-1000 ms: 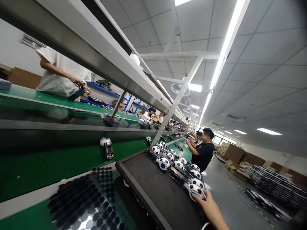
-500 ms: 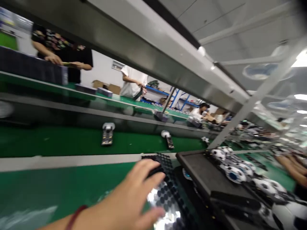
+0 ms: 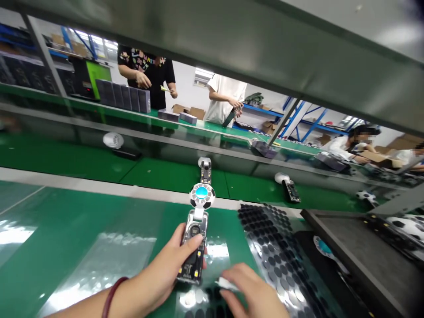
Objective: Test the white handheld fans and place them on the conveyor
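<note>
My left hand [image 3: 179,254] is wrapped around the clear body of what looks like a handheld fan [image 3: 191,267], its thumb lying on the front. The fan stands tilted upward, with a black-and-white football-patterned head and a bright blue centre; dark circuitry shows through the body. Lower and to the right, my right hand [image 3: 251,287] pinches a small white piece [image 3: 228,283] between thumb and fingers, apart from the fan. Beneath both hands lies a clear sheet with black round dots [image 3: 200,312]. A larger sheet of black round stickers [image 3: 274,251] is right of my right hand.
Further fans lie on the green belt [image 3: 168,170] beyond the bench edge. At right, a dark tray [image 3: 351,238] bears football-patterned fans, and another fan [image 3: 326,247] rests beside it. A metal shelf [image 3: 232,48] hangs overhead. Co-workers stand across the line near grey boxes [image 3: 124,95].
My left hand, earlier reaching over the black sticker sheet without the fan, now holds one farther left. My right hand has come into view with the white piece. The view has swung right-side down toward the bench.
</note>
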{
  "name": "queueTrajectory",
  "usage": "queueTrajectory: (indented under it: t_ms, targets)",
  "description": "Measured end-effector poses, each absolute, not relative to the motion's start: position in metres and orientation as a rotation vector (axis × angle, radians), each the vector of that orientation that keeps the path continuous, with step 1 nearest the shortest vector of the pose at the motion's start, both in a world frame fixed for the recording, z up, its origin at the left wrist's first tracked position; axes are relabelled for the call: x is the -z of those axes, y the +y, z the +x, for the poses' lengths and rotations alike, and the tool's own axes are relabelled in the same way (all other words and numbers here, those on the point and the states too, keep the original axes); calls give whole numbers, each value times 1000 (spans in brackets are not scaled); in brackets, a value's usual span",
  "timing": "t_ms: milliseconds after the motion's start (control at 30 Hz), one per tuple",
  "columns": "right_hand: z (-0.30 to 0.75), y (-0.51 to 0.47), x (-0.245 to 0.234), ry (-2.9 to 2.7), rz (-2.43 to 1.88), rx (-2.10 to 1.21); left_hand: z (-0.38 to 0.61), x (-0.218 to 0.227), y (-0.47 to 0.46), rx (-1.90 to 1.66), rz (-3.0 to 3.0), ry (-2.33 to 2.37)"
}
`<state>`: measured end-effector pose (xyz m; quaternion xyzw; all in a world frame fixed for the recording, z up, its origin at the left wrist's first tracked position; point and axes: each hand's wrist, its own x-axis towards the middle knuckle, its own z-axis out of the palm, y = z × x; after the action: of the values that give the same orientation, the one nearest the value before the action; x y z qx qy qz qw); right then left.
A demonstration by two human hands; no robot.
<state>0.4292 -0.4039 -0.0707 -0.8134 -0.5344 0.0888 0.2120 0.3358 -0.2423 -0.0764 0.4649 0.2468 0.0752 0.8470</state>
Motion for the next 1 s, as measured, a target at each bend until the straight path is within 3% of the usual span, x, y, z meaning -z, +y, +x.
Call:
queueTrajectory:
  t_ms: [333,567,767,1000]
  targets:
    - [416,-349,92,-1429,-2392,-533,337,98,-238,-302,839,615]
    - [428,-359,98,-1358,-2213,-640,337,103,-237,-269,911,628]
    - [432,-352,72,-798,-1904,-629,332,92,-236,-244,1140,603]
    - [427,-330,69,-1154,-1975,-227,336,99,-240,-333,1233,659]
